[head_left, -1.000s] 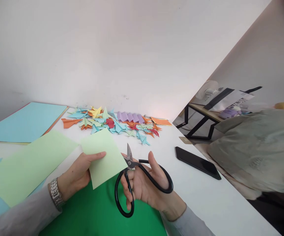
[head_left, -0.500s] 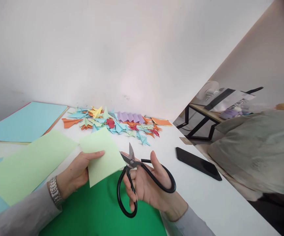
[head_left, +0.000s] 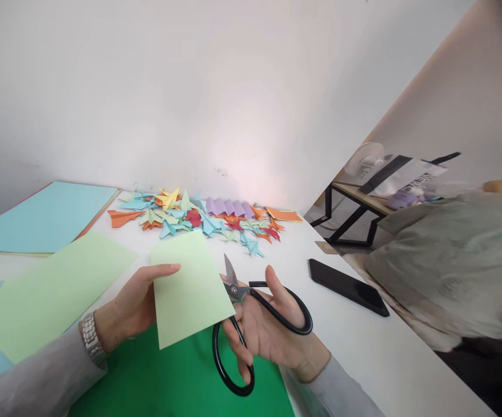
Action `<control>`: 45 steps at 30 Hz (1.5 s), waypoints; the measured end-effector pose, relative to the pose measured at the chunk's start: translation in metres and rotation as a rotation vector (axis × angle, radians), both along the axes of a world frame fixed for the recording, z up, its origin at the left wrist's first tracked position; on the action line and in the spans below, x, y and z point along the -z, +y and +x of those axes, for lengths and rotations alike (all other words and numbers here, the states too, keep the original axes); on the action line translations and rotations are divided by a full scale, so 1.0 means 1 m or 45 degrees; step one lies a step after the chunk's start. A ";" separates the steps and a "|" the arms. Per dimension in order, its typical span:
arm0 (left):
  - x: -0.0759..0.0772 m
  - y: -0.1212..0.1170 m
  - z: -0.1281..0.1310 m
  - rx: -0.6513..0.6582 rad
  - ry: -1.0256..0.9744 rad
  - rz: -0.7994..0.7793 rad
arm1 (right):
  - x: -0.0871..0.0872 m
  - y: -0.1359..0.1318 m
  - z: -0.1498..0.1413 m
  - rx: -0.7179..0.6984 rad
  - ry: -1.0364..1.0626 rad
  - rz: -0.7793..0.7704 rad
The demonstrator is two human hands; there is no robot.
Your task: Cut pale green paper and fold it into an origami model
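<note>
My left hand (head_left: 135,304) grips a pale green sheet of paper (head_left: 192,295) by its left side, thumb on top and fingers behind. My right hand (head_left: 268,324) holds black-handled scissors (head_left: 233,289), palm turned up, with fingers through one loop and the thumb by the other. The blades are spread. One points up beside the sheet's right edge, and the other is partly hidden behind the paper. Beneath both hands lies a green mat (head_left: 181,382). A larger pale green sheet (head_left: 55,295) rests on the table left of my left hand.
Folded paper planes and shapes (head_left: 207,223) in many colours are heaped by the wall, with a pleated purple paper (head_left: 230,208). A light blue paper stack (head_left: 46,217) lies back left. A black phone (head_left: 349,288) lies right. A person in a grey-green garment (head_left: 451,266) is beyond the table edge.
The small green sheet has turned and shifted slightly right and down in my left hand, now covering part of the lower blade. The scissors' handles have spread further apart.
</note>
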State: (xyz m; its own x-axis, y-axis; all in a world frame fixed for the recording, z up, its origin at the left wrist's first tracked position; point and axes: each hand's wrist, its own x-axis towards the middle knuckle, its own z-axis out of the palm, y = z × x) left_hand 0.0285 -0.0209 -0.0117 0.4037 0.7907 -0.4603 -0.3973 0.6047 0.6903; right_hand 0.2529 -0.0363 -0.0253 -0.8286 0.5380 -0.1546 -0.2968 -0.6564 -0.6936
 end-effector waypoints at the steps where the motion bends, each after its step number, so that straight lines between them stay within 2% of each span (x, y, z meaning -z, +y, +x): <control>1: 0.000 0.001 -0.001 0.008 -0.004 -0.004 | 0.000 0.000 0.001 -0.008 -0.002 -0.007; 11: 0.001 0.001 0.003 0.024 0.102 0.173 | -0.002 0.000 0.000 -0.001 0.011 0.048; 20: 0.000 0.000 0.004 -0.054 0.188 0.200 | -0.004 -0.001 -0.004 0.068 0.004 0.031; 29: 0.000 0.001 0.005 -0.194 0.157 0.191 | -0.005 -0.001 -0.005 0.181 -0.011 0.063; 37: 0.000 -0.001 0.004 0.023 0.152 0.170 | 0.000 0.000 -0.001 0.030 0.001 -0.011; 41: 0.000 -0.002 0.004 0.033 0.158 0.168 | 0.001 0.000 -0.001 0.026 -0.029 -0.041; 45: 0.000 -0.002 0.006 0.025 0.148 0.164 | -0.001 0.000 -0.004 0.103 -0.009 -0.022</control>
